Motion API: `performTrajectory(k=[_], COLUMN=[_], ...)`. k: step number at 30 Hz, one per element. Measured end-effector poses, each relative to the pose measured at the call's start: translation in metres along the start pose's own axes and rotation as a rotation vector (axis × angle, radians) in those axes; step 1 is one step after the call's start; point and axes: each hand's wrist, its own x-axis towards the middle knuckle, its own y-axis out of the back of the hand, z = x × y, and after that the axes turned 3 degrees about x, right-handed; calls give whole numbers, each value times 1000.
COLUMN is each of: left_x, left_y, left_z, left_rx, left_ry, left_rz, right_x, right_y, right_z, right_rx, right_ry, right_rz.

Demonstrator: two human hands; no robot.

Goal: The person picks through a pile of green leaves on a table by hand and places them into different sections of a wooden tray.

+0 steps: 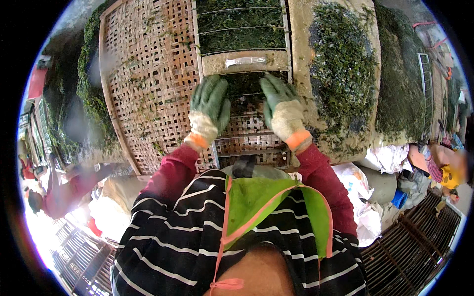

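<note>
Both my hands wear gloves with green coating, cream cuffs and orange wrist edges. My left hand (210, 104) lies with fingers outstretched along the left rail of a narrow metal frame (252, 137) with crossbars. Opposite it, my right hand (281, 103) reaches over the frame's right side, its fingers stretched out and slightly blurred. Between them is a thin, dark layer of chopped green leafy bits (245, 93). Just beyond my fingertips, a flat board (212, 64) with a metal handle (245, 61) lies across the frame. Thicker green material (240, 29) fills the frame's far part.
A woven bamboo tray (148, 74) with wooden edges extends under the frame and to the left. On the right, a green heap (343, 64) covers a pale surface. White sacks (387, 160) and slatted racks (410, 237) stand nearer right. A blurred person (69, 190) is at far left.
</note>
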Motion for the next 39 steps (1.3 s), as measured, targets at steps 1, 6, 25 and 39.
performTrajectory(k=[1, 6, 25, 39], left_x=[12, 23, 13, -176], left_y=[-1, -27, -7, 13], left_z=[-1, -36, -34, 21], left_rx=[81, 105, -78, 161], left_ry=[147, 342, 390, 495], left_rz=[-5, 131, 196, 252], right_x=[10, 13, 76, 58], right_y=[5, 10, -7, -55], right_z=[-7, 3, 33, 1], right_rx=[90, -45, 804, 1035], right_ry=[25, -122, -448, -103], right_rz=[-31, -153, -576, -625])
